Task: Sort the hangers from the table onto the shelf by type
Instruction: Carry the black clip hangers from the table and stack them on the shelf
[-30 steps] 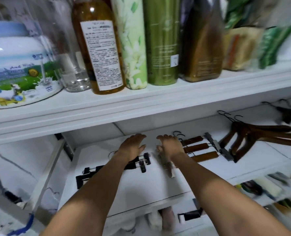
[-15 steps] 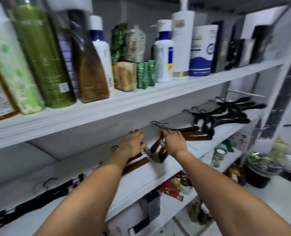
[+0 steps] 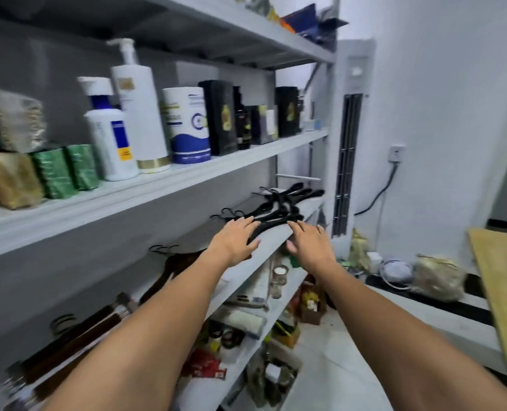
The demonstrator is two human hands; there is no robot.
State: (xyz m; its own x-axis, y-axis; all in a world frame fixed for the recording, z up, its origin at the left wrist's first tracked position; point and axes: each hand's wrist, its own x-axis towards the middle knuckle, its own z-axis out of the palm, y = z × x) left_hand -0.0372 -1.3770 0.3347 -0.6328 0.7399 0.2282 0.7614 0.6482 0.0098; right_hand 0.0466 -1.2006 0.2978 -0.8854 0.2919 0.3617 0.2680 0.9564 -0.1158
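1. Now at a shelf [image 3: 271,241], both bare arms stretched out over its middle board.
2. Holds the left hand [image 3: 234,244] palm-down above that board's front edge, fingers straight and spread, gripping nothing. Fingertips reach the nearest of the black hangers [image 3: 279,207]; cannot tell whether touching.
3. Holds the right hand [image 3: 308,247] just off the front edge, fingers likewise straight and splayed, empty, tips close to the same hanger's end.
4. Piled at the board's far right end: the black hangers, hooks toward the back edge.
5. Mid-board, apart from that pile: brown hangers [image 3: 181,262], partly hidden behind the left forearm.
6. At the near left end: clip hangers [image 3: 77,330] with brown bars — blurred, count unclear.
7. Along the board above: green packets [image 3: 65,170] at the left, then pump bottles [image 3: 139,114], a tub [image 3: 187,126] and black boxes [image 3: 219,117] toward the right end.
8. On the board below, near its front edge: a jar [image 3: 279,277] and a roller [image 3: 243,321] among blurred clutter.
9. Right of the shelf, against the wall: a tall white fan [image 3: 350,137].
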